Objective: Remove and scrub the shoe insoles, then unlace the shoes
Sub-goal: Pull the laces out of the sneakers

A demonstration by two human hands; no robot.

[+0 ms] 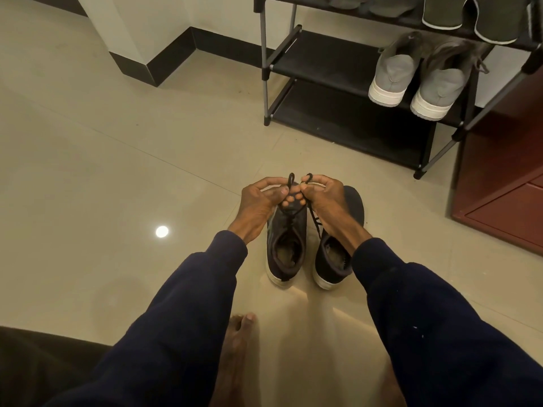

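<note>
Black lace: raised in two loops over the left shoe, one loop in each of the hands.
Left hand: thumb and forefinger pinch the left loop.
Right hand: fingers curl round the right loop and grip it.
Left shoe: dark with a white sole, on the tiled floor directly under the hands, heel nearest the person.
Right shoe: touching or just beside its partner, partly hidden by the right wrist.
Step in hand: apparently unlacing the left shoe.
Doing it well: slacken the top crossing first, then draw the lace out one eyelet at a time. Pull low along the eyelets, not straight up, or the shoe may lift.
Shoe openings: brownish inside; whether the insoles are in place cannot be told.
Shoe rack: far right. Its middle shelf holds grey sneakers, heels outward. The top shelf holds olive shoes, cropped by the frame.
</note>
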